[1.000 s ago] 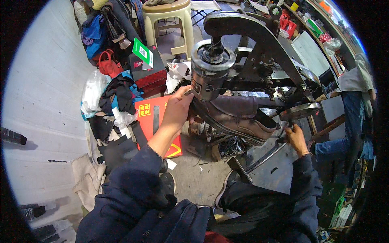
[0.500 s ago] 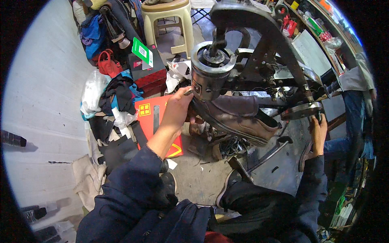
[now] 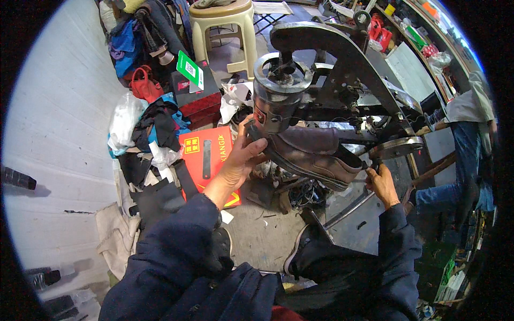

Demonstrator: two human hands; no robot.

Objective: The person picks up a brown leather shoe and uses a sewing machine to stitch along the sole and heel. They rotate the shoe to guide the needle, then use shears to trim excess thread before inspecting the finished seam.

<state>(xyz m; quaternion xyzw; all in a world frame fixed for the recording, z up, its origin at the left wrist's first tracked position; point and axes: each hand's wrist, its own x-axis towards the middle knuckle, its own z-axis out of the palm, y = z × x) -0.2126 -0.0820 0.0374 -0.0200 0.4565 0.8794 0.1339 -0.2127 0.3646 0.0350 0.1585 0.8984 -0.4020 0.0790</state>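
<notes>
We have a brown shoe (image 3: pixel 316 159) under the round metal head of a black sewing machine (image 3: pixel 334 56), its toe toward our left and its heel toward our right. Our left hand (image 3: pixel 240 160) is partly open around the toe, thumb on the near side and fingers on the far side, holding it beside the machine's head. Our right hand (image 3: pixel 382 184) is curled in, its fingers closed on a small dark handle (image 3: pixel 366 166) just below the machine's wheel (image 3: pixel 397 147) and near the shoe's heel. Beyond our left wrist, a red box (image 3: pixel 194 165) lies on the floor (image 3: pixel 262 235), and past it sits a dark box (image 3: pixel 201 101) with a green card (image 3: pixel 188 69) on it. A cream stool (image 3: pixel 248 40) stands farther back, left of the machine.
</notes>
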